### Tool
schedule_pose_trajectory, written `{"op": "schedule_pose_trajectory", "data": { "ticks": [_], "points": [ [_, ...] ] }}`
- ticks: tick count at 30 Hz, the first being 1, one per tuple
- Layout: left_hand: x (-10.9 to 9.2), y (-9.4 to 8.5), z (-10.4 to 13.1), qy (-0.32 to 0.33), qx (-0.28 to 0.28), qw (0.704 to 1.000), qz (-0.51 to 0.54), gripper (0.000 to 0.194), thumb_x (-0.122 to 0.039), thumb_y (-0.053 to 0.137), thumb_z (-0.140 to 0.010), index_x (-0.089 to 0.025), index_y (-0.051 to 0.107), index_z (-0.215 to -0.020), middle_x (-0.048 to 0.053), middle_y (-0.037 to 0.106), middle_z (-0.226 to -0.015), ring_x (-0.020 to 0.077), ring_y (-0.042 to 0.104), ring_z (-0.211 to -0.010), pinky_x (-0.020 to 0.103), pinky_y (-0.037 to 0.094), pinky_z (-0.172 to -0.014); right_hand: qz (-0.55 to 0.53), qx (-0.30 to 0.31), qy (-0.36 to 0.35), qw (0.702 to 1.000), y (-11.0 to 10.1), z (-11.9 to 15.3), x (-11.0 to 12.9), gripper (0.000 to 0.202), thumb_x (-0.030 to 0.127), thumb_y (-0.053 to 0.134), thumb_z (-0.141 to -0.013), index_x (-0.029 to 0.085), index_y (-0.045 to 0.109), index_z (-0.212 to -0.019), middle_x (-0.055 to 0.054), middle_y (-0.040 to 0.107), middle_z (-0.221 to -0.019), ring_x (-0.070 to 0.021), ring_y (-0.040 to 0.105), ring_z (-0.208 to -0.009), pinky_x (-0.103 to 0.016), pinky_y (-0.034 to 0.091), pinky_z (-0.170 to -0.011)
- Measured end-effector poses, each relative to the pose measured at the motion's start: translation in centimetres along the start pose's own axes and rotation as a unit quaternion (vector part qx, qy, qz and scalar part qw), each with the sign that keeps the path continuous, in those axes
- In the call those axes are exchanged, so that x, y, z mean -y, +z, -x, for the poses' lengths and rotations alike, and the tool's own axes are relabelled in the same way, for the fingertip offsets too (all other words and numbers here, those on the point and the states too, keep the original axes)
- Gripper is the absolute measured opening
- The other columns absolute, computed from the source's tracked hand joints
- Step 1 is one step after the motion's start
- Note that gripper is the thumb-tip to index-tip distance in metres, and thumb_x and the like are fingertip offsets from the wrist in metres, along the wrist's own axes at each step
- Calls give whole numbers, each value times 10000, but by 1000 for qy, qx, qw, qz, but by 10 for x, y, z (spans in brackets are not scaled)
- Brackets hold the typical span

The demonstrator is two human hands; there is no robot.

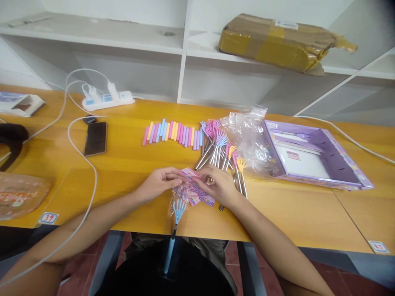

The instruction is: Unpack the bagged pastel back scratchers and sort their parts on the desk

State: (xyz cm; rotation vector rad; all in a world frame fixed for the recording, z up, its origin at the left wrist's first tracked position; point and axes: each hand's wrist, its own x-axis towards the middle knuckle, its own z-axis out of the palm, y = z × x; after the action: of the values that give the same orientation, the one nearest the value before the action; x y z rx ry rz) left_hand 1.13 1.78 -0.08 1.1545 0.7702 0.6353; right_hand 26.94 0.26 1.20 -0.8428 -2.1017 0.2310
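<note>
My left hand [161, 183] and my right hand [220, 186] meet near the table's front edge, fingers closed in a pinch. Between them is a small pink printed card [189, 172], touched by both hands. Several similar pink and purple cards [194, 196] lie just below. A blue hand-shaped back scratcher [178, 209] in a clear plastic bag hangs past the table edge, its blue handle [168, 255] toward my lap. Behind my right hand, several back scratchers [220, 139] with pink, blue and yellow claws and bare metal shafts lie piled.
Colored handle tubes [173, 131] lie in a row at the back. Clear bags [247, 135] lie beside an open purple box [321, 181]. At left are a phone [95, 139], power strip [108, 102], loose white cable [95, 181] and plastic packet [23, 195]. A taped carton [271, 41] sits on the shelf.
</note>
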Motion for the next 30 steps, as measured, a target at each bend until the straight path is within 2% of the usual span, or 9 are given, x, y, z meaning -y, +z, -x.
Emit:
{"op": "schedule_pose_trajectory", "data": {
  "ticks": [7,16,26,30],
  "points": [
    [2,0,-1,8,8,1000,13,402,-374,835,-917,-146,711,-1225,127,820,-1166,206,785,-1046,316,579,-955,2,4,3,1000,0,0,1,131,196,708,-1015,227,659,-1133,11,675,-776,-126,646,-634,-246,509,-579],
    [-2,1,3,21,45,999,-2,393,-378,781,-967,-159,660,-1269,167,773,-1311,222,786,-1070,335,605,-919,14,-63,5,998,1,-1,5,153,181,730,-1000,247,644,-1108,30,644,-729,-141,656,-639,-261,519,-566],
    [2,1,1,21,41,999,-13,402,-397,785,-957,-158,673,-1259,131,797,-1204,219,769,-1037,330,591,-915,-3,-7,25,1000,-1,0,2,105,234,697,-1027,232,649,-1120,14,665,-788,-121,653,-627,-240,529,-571],
    [1,1,2,18,35,999,-20,414,-399,783,-957,-165,665,-1276,118,800,-1179,220,763,-1049,330,576,-930,-21,-2,35,999,-2,-1,2,110,228,696,-1024,231,658,-1127,9,676,-812,-118,650,-621,-235,529,-574]
  ]
}}
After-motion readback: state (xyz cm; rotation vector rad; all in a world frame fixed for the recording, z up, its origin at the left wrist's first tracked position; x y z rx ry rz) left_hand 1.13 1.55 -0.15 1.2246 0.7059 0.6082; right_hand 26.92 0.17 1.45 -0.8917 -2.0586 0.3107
